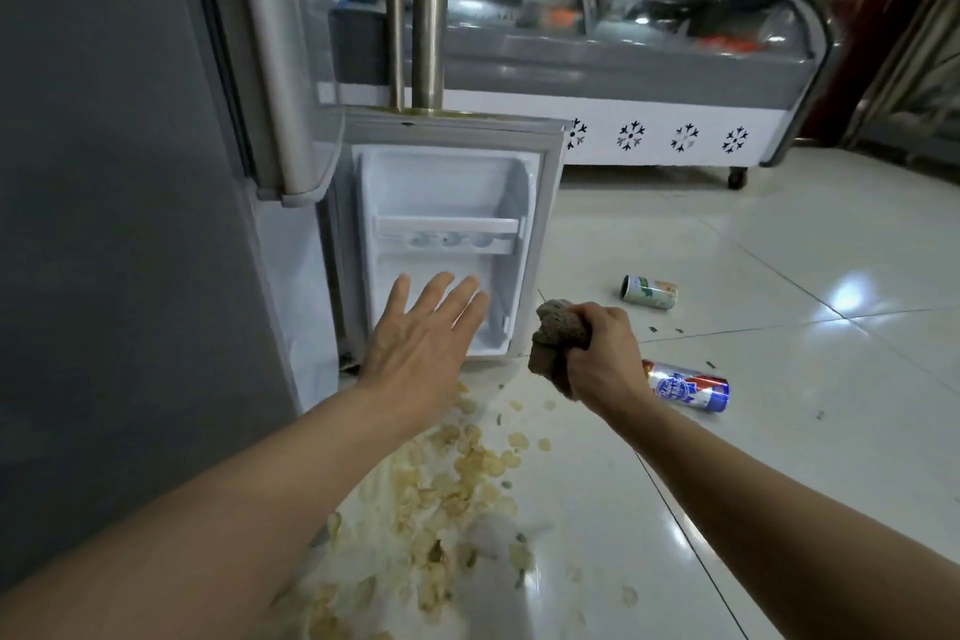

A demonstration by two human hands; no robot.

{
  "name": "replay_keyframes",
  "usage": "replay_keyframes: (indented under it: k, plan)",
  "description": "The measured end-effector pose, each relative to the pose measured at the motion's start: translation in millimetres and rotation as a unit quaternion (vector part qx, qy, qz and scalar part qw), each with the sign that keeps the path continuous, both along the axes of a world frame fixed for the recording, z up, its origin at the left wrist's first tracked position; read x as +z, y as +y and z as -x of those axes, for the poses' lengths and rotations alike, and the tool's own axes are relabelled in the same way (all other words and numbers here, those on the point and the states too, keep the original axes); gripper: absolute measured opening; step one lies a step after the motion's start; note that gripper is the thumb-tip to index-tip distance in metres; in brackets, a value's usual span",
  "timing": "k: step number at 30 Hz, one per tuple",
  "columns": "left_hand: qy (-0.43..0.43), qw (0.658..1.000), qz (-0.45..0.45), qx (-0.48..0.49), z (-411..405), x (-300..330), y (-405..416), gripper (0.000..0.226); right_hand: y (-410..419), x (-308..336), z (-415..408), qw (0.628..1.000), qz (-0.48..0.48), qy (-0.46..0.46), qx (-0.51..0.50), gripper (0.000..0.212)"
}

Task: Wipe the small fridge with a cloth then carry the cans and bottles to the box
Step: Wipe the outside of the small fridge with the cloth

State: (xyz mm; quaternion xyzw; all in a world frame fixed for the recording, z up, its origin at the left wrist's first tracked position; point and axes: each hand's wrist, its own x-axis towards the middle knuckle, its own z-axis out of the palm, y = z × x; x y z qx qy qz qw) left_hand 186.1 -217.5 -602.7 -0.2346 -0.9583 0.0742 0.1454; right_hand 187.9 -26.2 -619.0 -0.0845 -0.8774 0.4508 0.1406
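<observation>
Reaching L hand flat w/ fingers straight; R hand gripping cloth.

The small fridge stood on the floor with its door open, just right of a tall cabinet and in front of a long display freezer. The left hand was before the lower part of the open door, and the right hand, with the cloth in it, was to its right. Two cans lay on the floor right of the fridge: one can farther back, the other can nearer, partly behind the right hand. Scattered chips lay on the floor in front of the fridge, between the two arms.
</observation>
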Motion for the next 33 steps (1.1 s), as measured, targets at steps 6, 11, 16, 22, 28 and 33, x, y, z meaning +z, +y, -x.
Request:
replay_keyframes:
  k: [6,11,16,22,28,33]
  plan:
    - [0.002,0.998,-0.044,0.033,40,16,45,0.079,39,6,51,0.998,0.052,0.032,0.008,0.047]
    - [0.019,0.995,-0.086,0.051,84,36,85,0.079,65,9,88,0.992,0.116,0.051,0.017,0.05]
    - [0.051,0.99,-0.102,0.079,141,67,115,0.073,85,13,122,0.987,0.152,0.043,0.025,0.053]
    - [0.058,0.986,-0.107,0.116,196,89,150,0.075,100,12,152,0.98,0.181,0.058,0.051,0.054]
    - [0.046,0.987,-0.105,0.112,225,103,181,0.078,107,4,162,0.979,0.181,0.074,0.053,0.048]
    - [0.019,0.99,-0.065,0.121,231,108,193,0.078,112,2,158,0.987,0.145,0.058,0.041,0.051]
